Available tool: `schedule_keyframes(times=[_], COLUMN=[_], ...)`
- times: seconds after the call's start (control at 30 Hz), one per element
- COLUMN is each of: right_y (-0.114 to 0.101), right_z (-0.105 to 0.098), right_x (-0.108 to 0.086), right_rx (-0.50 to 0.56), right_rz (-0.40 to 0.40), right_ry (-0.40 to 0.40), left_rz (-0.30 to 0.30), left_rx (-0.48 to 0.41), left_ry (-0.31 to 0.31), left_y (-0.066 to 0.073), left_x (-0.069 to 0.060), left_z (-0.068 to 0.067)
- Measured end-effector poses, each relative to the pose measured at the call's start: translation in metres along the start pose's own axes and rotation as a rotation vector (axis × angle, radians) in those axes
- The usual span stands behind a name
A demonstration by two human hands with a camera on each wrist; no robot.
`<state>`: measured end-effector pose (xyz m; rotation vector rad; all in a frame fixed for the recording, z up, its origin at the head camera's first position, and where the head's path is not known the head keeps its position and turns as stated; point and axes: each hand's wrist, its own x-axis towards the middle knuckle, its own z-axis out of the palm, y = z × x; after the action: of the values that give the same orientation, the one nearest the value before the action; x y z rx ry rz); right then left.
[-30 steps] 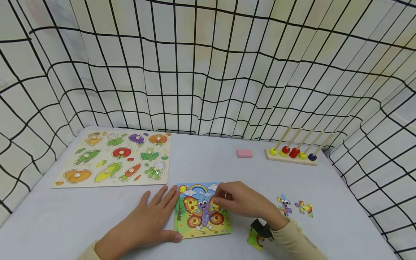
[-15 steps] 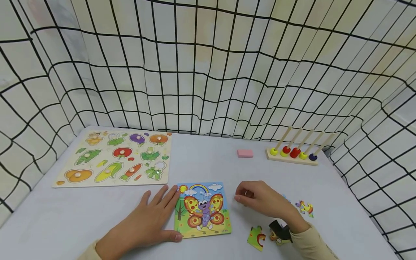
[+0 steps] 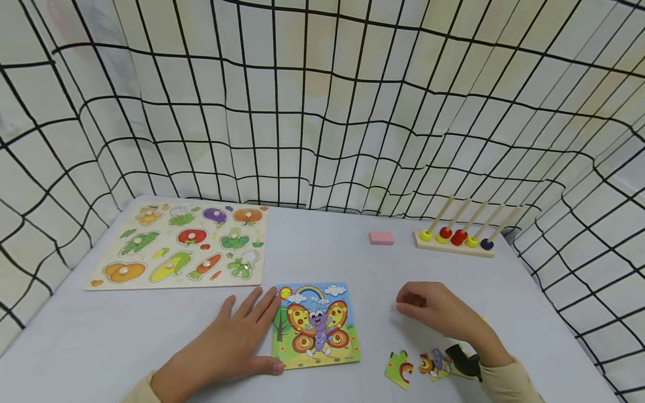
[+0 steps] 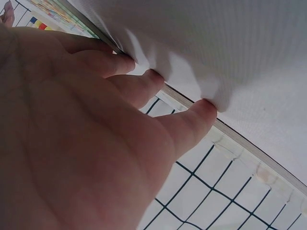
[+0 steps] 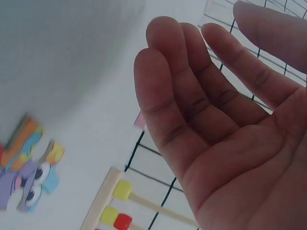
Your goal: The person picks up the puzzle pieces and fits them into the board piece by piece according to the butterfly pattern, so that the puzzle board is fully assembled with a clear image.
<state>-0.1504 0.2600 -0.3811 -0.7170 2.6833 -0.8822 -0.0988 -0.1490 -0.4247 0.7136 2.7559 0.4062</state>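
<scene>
Right hand point(image 3: 437, 308): empty, fingers loosely bent, just above the bench point(image 3: 312, 252) to the right of the board. Left hand point(image 3: 227, 341): flat, fingers spread, gripping nothing, set against the left edge of the butterfly board point(image 3: 317, 324), which lies at the near middle of the bench. For sound handling, it would seem best to pinch a thin piece by opposite edges, turn it upright to match the print, and lower it level while the left hand braces the board.

Counts, outward: one butterfly board; at least four pieces, namely a green piece point(image 3: 395, 369), a swirl piece point(image 3: 427, 366) and, in the right wrist view, a face piece point(image 5: 36, 182) and an orange piece point(image 5: 23, 140). The right arm covers part of the bench, so the full number cannot be told. Farther off: one pink block point(image 3: 381, 238); one abacus point(image 3: 448, 247) with five rods point(image 3: 440, 214); one vegetable board point(image 3: 168, 232) with eleven large vegetables point(image 3: 192, 236); one net point(image 3: 322, 117) behind.
</scene>
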Motion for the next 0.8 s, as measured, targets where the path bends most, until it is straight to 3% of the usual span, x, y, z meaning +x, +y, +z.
schedule_keyframes(times=[0.2, 0.43, 0.63, 0.8], right_y=[0.014, 0.027, 0.037, 0.042], right_z=[-0.014, -0.024, -0.029, -0.03], right_x=[-0.013, -0.027, -0.037, -0.042], right_rx=[-0.024, -0.052, -0.078, -0.099], right_rz=[0.076, 0.109, 0.128, 0.191], right_ry=[0.017, 0.04, 0.029, 0.004], left_rz=[0.004, 0.006, 0.001, -0.004], left_rx=[0.007, 0.016, 0.011, 0.006], left_ry=[0.004, 0.002, -0.003, -0.007], left_y=[0.0, 0.0, 0.0, 0.0], left_x=[0.001, 0.001, 0.001, 0.001], left_z=[0.001, 0.0, 0.0, 0.0])
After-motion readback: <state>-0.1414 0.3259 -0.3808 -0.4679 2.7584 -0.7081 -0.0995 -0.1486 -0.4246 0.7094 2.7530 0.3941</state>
